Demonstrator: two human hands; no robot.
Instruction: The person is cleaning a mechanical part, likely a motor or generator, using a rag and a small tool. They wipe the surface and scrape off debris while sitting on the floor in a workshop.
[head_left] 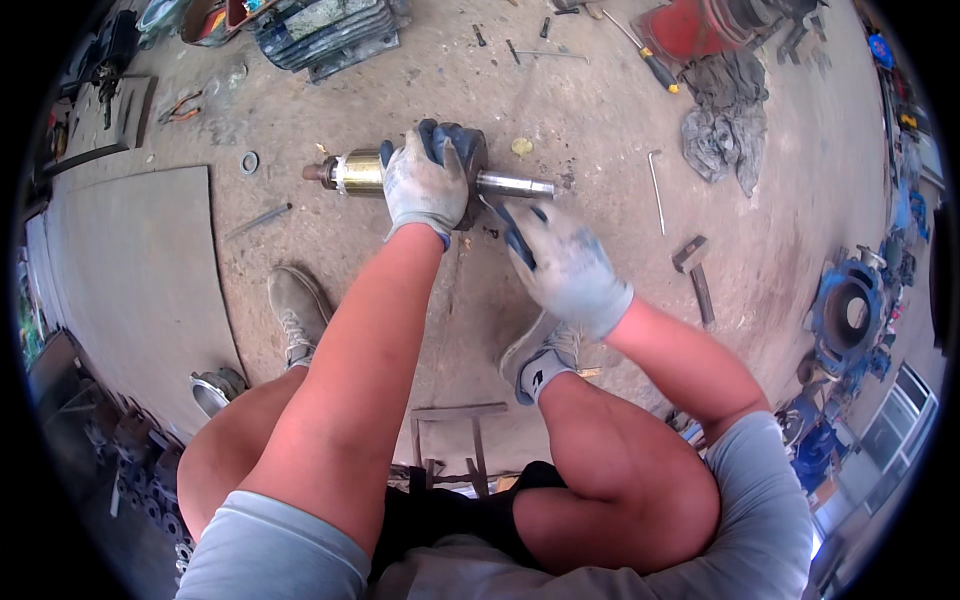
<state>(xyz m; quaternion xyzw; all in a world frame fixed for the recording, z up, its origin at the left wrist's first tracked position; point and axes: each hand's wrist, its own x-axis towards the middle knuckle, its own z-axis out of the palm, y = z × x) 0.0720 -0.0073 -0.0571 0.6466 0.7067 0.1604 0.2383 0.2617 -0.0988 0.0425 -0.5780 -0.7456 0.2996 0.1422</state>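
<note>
A metal shaft assembly lies across the concrete floor in front of me. It has a gold-coloured cylinder (360, 173), a dark round disc (473, 160) and a bright bare shaft end (518, 184) pointing right. My left hand (425, 182), in a pale glove with dark blue fingers, is wrapped over the assembly between the cylinder and the disc. Just below the bare end is my right hand (568, 262), gloved the same way and curled closed. From its fingers a thin metal tip reaches toward the disc's lower edge; the rest of that tool is hidden.
On the right lie a hammer (694, 280), a thin bent rod (657, 192) and a dark rag (725, 125). Farther off are a screwdriver (645, 58), a red bucket (685, 32) and a finned grey casing (325, 38). Pliers (182, 107), a ring (249, 162) and a flat sheet (140, 290) lie left.
</note>
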